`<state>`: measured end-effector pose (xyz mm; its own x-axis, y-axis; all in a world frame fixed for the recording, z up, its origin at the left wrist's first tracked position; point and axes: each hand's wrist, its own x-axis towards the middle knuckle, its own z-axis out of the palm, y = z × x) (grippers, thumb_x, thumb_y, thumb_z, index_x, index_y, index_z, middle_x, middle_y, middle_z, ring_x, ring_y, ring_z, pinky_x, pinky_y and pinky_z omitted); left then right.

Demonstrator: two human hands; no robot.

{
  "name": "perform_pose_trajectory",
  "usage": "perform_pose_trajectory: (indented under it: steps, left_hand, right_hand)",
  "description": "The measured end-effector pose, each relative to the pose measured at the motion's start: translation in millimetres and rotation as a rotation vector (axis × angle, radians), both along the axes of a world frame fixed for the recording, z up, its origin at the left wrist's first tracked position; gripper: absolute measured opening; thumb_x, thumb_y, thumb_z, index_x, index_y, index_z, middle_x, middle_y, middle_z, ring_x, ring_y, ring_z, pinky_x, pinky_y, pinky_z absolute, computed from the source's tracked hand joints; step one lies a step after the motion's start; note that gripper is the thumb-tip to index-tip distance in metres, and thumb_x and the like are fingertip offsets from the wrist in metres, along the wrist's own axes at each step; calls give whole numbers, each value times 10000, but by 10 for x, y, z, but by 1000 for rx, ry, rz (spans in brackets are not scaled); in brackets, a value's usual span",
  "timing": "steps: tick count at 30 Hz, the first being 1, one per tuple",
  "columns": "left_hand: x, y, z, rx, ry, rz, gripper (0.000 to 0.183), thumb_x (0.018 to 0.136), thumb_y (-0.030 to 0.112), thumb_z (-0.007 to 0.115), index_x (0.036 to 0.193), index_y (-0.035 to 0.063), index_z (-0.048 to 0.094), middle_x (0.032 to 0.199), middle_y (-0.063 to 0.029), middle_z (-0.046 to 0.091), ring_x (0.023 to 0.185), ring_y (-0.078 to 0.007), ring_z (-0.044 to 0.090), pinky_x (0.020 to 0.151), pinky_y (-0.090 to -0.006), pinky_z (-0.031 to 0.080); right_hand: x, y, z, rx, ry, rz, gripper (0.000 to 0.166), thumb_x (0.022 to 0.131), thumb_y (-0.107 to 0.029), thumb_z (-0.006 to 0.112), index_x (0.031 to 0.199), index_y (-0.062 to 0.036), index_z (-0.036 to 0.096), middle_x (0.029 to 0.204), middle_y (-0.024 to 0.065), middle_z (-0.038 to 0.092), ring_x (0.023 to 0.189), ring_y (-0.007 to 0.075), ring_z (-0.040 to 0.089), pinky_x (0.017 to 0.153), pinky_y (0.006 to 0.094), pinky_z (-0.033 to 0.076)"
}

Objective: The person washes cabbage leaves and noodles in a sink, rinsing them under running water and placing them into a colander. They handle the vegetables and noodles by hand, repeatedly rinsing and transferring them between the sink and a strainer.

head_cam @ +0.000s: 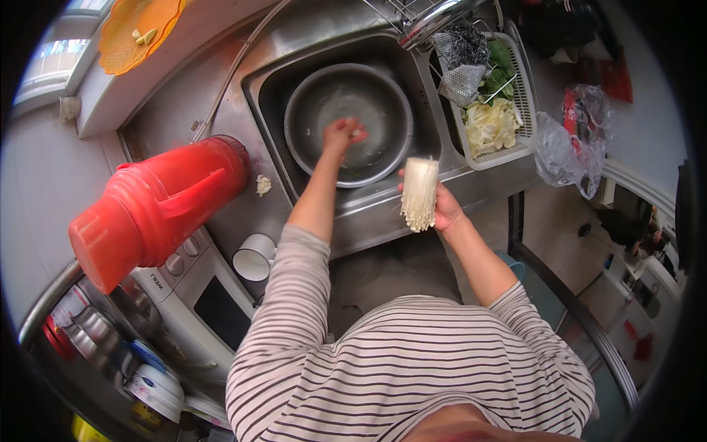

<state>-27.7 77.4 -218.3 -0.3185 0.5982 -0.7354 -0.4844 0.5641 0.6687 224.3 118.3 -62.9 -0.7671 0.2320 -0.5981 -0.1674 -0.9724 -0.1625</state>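
Note:
My right hand [446,205] holds a bundle of pale enoki mushrooms [420,190] in front of the sink's near edge. The bundle's small caps point down towards me and its cut end faces the sink. Over a round metal basin [294,138] in the sink, my left hand [342,135] is blurred with its fingers bent. A small pale patch shows at its fingertips, and I cannot tell whether it holds something. Water with a few small bits in it appears to lie in the basin, which sits inside the stainless steel sink [269,108].
Right of the basin, a white plastic basket [528,124] holds pale leaves [490,126], green leaves and steel wool [469,44]. A red thermos flask [177,193] and a white mug [254,258] are to the left. Garlic cloves lie on an orange plate [119,50]. A plastic bag [558,143] hangs at right.

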Motion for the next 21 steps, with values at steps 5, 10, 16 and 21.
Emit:
perform_pose_trajectory:
  steps: [5,10,16,21]
  left_hand:
    - [5,-280,395,3,174,-71,309,926,247,577,1179,71,596,875,-117,692,832,-227,680,645,-369,550]
    - [199,233,1314,35,1133,-583,109,842,229,636,901,137,639,745,-127,665,729,-355,639,620,-461,482]
    - [1399,1392,2141,603,910,-636,167,839,173,621,978,80,634,808,-162,655,759,-355,638,666,-436,494]
    - [1460,1482,2058,640,850,-780,585,793,175,631,1330,29,452,1260,-221,542,1138,-364,534,964,-381,432]
  right_hand:
    - [-155,42,-280,-75,32,13,329,955,-245,526,1241,-82,527,1084,93,645,931,214,660,774,380,570]
    - [-218,-51,-322,12,-173,-110,323,934,-180,581,1237,-95,512,1090,60,634,943,193,652,785,372,558]
    - [-140,-218,-444,17,-216,-152,419,923,-98,560,1308,-69,397,1160,93,588,995,222,637,812,389,548]
    - [-274,13,-191,195,-269,-223,530,899,-119,599,1355,-64,334,1169,90,565,1011,216,618,816,378,524]
